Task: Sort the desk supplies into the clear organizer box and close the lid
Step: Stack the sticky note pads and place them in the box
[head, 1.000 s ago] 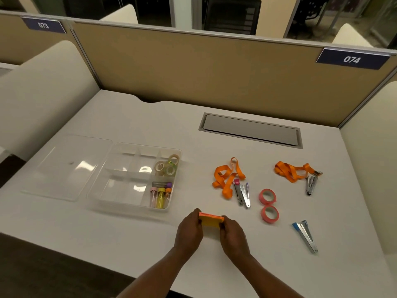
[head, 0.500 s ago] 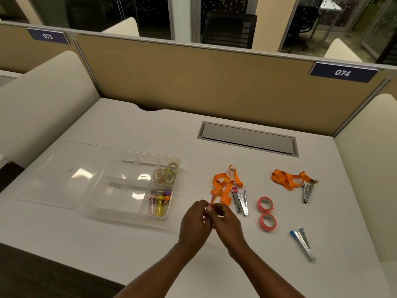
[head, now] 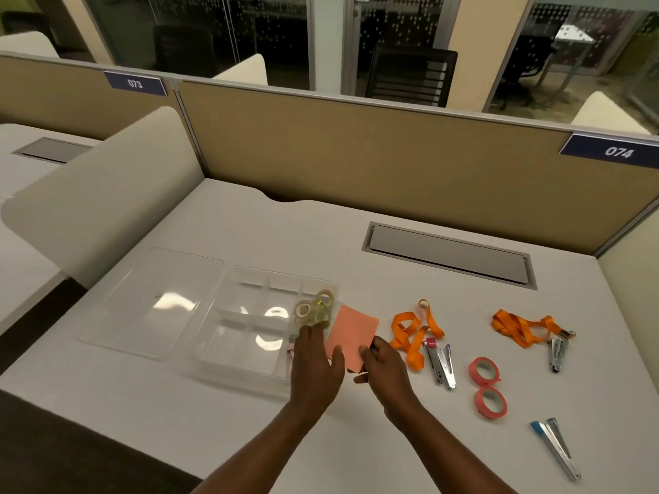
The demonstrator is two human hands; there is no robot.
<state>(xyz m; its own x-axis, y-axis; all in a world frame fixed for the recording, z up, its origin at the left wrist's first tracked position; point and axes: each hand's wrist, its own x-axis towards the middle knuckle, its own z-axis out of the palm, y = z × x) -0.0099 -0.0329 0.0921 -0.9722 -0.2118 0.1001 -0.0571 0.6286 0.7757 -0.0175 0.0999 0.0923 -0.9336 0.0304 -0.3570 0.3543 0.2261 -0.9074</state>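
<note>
Both hands (head: 351, 365) have lifted an orange pad (head: 351, 336) beside the lanyard (head: 415, 328).

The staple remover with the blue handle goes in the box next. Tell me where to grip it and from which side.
Grip the blue-handled staple remover across its narrow steel arms near the middle, coming from above. It lies flat on the desk, long and thin, clear of the pink tape rolls, so a pinch across its width looks easiest.

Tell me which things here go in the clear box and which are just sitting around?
For the job:
- clear organizer box, lid off beside it
- orange pad, held by both hands
- orange lanyards
- staplers
- pink tape rolls

Just there:
- desk number sign
- cable hatch
- chair behind the glass
</note>
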